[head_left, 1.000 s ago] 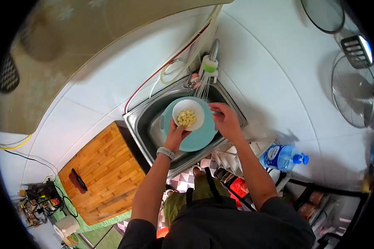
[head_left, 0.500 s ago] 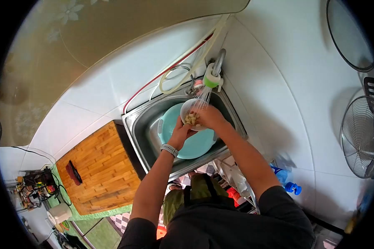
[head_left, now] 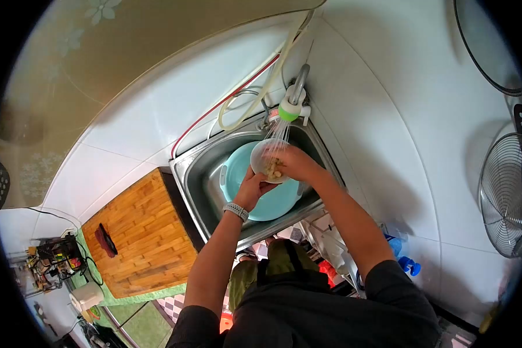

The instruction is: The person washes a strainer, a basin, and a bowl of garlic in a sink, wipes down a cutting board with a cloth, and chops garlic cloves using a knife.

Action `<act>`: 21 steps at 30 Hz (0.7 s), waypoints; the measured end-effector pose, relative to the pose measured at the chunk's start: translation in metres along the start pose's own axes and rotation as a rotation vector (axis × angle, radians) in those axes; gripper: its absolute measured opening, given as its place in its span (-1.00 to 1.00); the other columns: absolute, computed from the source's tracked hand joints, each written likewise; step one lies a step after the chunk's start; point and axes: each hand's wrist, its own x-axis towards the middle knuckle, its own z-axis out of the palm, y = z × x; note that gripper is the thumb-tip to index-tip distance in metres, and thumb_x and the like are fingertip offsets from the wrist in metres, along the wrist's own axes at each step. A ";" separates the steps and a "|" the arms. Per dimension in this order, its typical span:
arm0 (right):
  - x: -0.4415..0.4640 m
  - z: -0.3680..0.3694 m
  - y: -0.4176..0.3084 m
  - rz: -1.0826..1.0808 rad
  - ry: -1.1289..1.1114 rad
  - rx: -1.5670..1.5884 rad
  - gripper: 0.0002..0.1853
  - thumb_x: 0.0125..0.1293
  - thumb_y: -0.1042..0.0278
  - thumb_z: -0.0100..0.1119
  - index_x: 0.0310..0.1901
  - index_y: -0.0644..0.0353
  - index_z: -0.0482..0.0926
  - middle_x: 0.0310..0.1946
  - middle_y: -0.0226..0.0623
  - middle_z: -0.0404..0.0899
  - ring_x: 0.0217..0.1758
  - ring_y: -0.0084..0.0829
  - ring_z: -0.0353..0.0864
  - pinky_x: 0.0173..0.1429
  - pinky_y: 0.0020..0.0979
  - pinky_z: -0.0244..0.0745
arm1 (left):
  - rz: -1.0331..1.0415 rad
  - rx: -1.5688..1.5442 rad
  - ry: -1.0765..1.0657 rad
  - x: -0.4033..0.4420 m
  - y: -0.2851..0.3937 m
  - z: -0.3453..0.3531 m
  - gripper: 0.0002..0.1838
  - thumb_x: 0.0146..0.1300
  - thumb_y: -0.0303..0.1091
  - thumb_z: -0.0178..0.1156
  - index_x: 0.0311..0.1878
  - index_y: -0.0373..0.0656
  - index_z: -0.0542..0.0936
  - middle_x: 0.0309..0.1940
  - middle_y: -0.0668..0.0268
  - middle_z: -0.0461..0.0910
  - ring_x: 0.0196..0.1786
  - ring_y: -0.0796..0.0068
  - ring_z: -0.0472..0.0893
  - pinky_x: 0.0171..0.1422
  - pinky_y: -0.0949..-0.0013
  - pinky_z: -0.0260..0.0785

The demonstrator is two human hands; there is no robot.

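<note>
My left hand [head_left: 252, 189] grips a small white bowl [head_left: 258, 159] from its near left side, tilting it beneath running water. Inside the bowl are pale yellowish chunks of food [head_left: 274, 170], too small to name. My right hand [head_left: 298, 163] reaches into the bowl from the right with curled fingers among the chunks; what they pinch, if anything, is hidden. Water sprays from the green-and-white tap head [head_left: 289, 110] onto the bowl and the right fingers. Below both hands a light turquoise basin [head_left: 272, 206] sits in the steel sink [head_left: 200, 191].
A wooden cutting board [head_left: 145, 238] with a dark red object [head_left: 105, 240] on it lies left of the sink. On the right wall hangs a wire strainer [head_left: 501, 194]. A blue-capped bottle [head_left: 409, 267] stands near my right elbow. Hoses [head_left: 232, 95] run behind the tap.
My right hand has shifted slightly within the bowl, and the food chunks lie differently, further right. The bowl stays under the spray in my left hand. The view has tilted a little.
</note>
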 end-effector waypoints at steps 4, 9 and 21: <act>-0.004 -0.009 -0.026 -0.013 0.085 0.000 -0.52 0.09 0.47 0.37 0.12 0.11 0.62 0.23 -0.09 0.54 0.26 -0.04 0.53 0.32 -0.13 0.49 | 0.012 -0.017 -0.024 -0.005 0.003 0.004 -0.35 0.40 -0.53 -0.08 0.54 0.02 0.11 0.35 0.10 0.41 0.29 0.10 0.57 0.42 0.11 0.48; -0.001 0.003 -0.026 0.214 -0.032 -0.191 -0.59 0.13 0.44 0.33 0.07 0.13 0.65 0.12 -0.09 0.61 0.16 -0.03 0.60 0.25 -0.13 0.52 | 0.036 0.084 -0.012 -0.002 0.000 0.009 -0.35 0.41 -0.53 -0.11 0.55 0.02 0.08 0.37 0.11 0.39 0.30 0.11 0.56 0.44 0.10 0.46; -0.011 0.007 -0.026 0.049 0.114 -0.165 -0.56 0.17 0.44 0.26 0.14 0.08 0.64 0.03 -0.07 0.65 0.06 -0.02 0.63 0.23 -0.14 0.52 | 0.069 0.051 -0.012 -0.009 -0.001 0.005 -0.36 0.39 -0.50 -0.06 0.52 0.04 0.12 0.28 0.18 0.44 0.25 0.21 0.58 0.34 0.13 0.51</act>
